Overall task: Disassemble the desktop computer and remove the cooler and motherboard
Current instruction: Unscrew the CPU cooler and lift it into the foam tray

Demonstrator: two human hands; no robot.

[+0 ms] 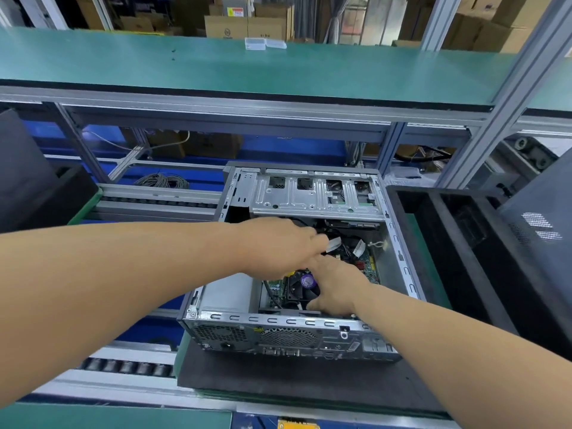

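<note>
The desktop computer (297, 264) lies on its side on a dark foam pad (278, 379), open face up, its long axis running away from me and its perforated metal rear panel (278, 335) toward me. My right hand (334, 286) reaches inside over the cooler (301, 287), a black square fan with a purple round label, fingers curled down by its near edge; whether they grip it I cannot tell. Just beyond, my left hand (278, 246) pinches a white connector (332, 244) on black cables above the green motherboard (370, 267). Farther in sits the stamped silver drive cage (312, 193). Beyond rises the teal shelf (247, 72).
</note>
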